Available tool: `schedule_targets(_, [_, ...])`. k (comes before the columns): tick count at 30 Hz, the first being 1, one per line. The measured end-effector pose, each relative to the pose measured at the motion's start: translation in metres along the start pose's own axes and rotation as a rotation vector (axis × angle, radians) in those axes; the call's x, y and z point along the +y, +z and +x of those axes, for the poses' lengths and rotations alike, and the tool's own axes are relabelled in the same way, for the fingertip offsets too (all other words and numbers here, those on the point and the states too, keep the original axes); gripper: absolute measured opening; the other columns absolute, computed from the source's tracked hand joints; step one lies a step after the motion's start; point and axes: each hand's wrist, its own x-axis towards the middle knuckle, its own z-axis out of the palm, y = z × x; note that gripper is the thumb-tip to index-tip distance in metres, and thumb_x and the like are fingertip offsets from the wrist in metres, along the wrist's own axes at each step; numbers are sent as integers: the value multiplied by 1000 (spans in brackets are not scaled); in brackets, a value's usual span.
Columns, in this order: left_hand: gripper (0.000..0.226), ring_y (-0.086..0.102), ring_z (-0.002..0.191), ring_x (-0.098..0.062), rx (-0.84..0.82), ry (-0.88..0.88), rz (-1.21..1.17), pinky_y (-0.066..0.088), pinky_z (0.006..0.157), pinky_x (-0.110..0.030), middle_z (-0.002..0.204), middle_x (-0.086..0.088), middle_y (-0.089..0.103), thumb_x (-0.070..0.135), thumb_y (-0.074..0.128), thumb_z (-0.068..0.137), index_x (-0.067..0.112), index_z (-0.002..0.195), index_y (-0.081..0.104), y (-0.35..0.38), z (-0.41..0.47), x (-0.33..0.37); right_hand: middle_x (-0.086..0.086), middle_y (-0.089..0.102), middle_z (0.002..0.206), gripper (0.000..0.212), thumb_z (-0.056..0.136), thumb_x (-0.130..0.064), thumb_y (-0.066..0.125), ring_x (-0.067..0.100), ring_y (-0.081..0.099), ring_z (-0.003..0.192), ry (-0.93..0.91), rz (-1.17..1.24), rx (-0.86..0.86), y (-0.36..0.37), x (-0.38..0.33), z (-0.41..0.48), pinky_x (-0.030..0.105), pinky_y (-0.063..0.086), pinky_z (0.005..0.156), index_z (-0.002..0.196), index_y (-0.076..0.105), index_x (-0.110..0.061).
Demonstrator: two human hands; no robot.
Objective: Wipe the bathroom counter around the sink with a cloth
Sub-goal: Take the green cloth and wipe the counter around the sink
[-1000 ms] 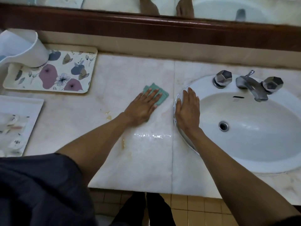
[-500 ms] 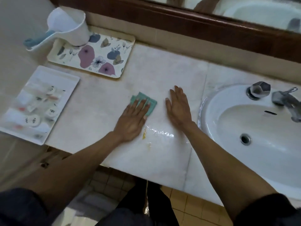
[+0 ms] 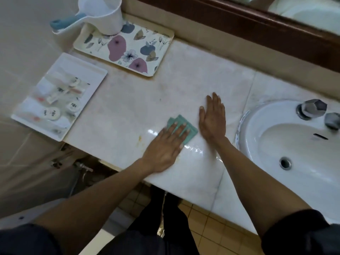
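Left hand (image 3: 165,148) flat, fingers spread, pressing green cloth (image 3: 184,128) onto counter (image 3: 128,111), left of sink (image 3: 257,116). Right hand (image 3: 212,120) flat, released, between cloth and sink.

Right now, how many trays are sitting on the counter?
2. The floral tray lies at the back left with a white scoop standing on it; the plain white tray of small toiletries sits at the left end. None seems hidden.
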Motion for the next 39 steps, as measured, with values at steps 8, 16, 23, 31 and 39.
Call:
schedule_targets(8, [54,5,158,-18,33,27,159,16,126,-44,171,2,11,37,24,110,26,162,16,-26,-29,-85,14,15,164,55,105,-33,24,28,10,153,37,-16,-23,2,-7,-7,41,7,125,154,25,-7])
schedule_targets(16, [56,11,158,-23,112,-152,28,13,127,-45,170,0,17,38,27,108,22,162,22,19,-39,23,19,10,164,56,105,-29,24,33,7,153,60,-28,-43,6,-19,-11,40,6,125,154,21,-2])
schedule_targets(23, [55,5,158,-19,39,-43,139,14,127,-43,171,2,12,40,22,109,26,162,16,-19,-80,-97,25,11,162,56,106,-26,27,36,8,152,-50,-45,-106,13,-38,-27,42,5,125,152,21,5])
schedule_targets(31, [58,1,158,-26,109,-376,-6,12,127,-51,171,-2,5,37,21,109,22,163,8,-11,-78,-57,23,12,163,57,106,-30,27,35,8,152,-118,-26,-187,25,-84,-49,44,6,124,153,22,3])
schedule_targets(39, [57,-9,157,-17,38,-397,2,8,127,-51,171,4,-6,46,11,109,32,162,-3,-48,-149,-166,20,10,164,57,106,-32,26,32,6,153,-123,8,-164,35,-98,-63,42,5,125,154,23,-1])
